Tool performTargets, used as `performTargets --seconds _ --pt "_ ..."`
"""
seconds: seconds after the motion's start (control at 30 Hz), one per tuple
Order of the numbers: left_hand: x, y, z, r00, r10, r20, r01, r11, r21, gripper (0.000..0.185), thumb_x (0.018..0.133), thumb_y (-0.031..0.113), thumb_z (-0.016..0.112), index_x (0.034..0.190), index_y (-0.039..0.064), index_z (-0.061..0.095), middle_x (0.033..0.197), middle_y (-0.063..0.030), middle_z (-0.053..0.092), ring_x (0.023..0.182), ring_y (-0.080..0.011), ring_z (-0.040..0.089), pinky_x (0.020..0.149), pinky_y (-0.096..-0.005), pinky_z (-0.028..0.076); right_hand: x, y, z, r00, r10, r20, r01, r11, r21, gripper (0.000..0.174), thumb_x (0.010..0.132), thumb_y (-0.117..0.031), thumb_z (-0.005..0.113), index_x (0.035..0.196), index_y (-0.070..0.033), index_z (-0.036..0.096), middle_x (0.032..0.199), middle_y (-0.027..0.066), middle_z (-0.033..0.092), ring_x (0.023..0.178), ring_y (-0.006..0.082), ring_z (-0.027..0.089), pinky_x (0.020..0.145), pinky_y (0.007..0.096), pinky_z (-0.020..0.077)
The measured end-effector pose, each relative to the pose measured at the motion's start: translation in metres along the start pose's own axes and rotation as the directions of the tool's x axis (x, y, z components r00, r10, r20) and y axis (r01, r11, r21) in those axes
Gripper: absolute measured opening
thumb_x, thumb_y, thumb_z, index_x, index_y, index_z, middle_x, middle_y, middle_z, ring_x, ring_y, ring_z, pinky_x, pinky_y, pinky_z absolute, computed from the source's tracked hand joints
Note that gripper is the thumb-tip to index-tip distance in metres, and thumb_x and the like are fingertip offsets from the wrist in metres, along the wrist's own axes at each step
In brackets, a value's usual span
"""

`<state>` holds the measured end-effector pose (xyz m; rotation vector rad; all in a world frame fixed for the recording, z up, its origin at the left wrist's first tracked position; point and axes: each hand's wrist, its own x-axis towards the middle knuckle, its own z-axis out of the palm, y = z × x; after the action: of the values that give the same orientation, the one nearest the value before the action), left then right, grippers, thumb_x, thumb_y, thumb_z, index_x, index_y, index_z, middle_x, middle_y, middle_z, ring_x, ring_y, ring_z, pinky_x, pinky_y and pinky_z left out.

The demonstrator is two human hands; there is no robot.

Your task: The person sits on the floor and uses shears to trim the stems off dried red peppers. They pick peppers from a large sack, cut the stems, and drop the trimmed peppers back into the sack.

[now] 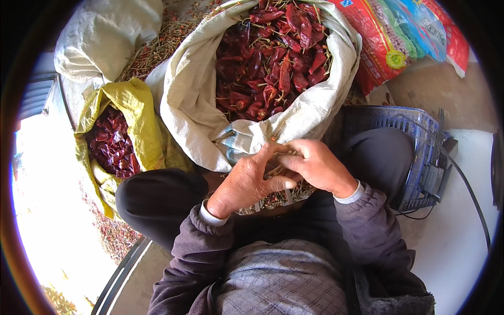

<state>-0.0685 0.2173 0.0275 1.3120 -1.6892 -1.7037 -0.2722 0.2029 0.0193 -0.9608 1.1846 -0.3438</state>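
My left hand [248,179] and my right hand [321,167] meet over my lap, just below the near rim of a large white woven sack [193,82]. Thin tan dried stems [291,152] show between the curled thumb and fingers of my right hand. The left thumb is stretched out below them, and the left fingertips reach the right hand's fingers. Whether the left hand grips anything is hidden. Dried red chili peppers [271,67], many with stems on, fill the white sack. Under my hands lie loose stems and bits of red [271,201].
On the left stands a yellow woven sack [141,114] of dark red stemless peppers [112,141]. Behind it sits a full white sack [110,35]. A blue plastic crate [413,118] with a black cable [458,165] is beside my right knee. Printed plastic bags [378,43] lie at upper right.
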Motion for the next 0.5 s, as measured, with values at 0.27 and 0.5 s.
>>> performTargets --seconds 0.27,0.5 --pt "0.004 -0.022 0.025 0.994 -0.095 0.062 0.087 0.989 0.122 0.029 0.090 0.018 0.077 0.108 -0.001 0.063 0.087 -0.0202 0.068 0.083 -0.0333 0.068 0.076 -0.0432 0.052 -0.027 -0.017 -0.004 0.913 -0.405 -0.045 0.232 0.608 -0.759 0.038 0.085 -0.003 0.071 0.120 0.004 0.061 0.087 0.0228 0.070 0.079 0.0416 0.069 0.069 0.0450 0.0560" --pt "0.003 -0.168 0.105 0.747 -0.453 0.487 -0.117 0.631 0.767 0.028 0.098 0.033 0.062 0.108 0.010 0.074 0.100 -0.0189 0.073 0.089 -0.0321 0.073 0.080 -0.0411 0.057 -0.042 -0.021 -0.021 0.878 -0.467 -0.104 0.104 0.399 -0.911 0.034 0.086 -0.011 0.074 0.113 0.001 0.059 0.082 0.0164 0.064 0.079 0.0340 0.068 0.067 0.0441 0.0553"
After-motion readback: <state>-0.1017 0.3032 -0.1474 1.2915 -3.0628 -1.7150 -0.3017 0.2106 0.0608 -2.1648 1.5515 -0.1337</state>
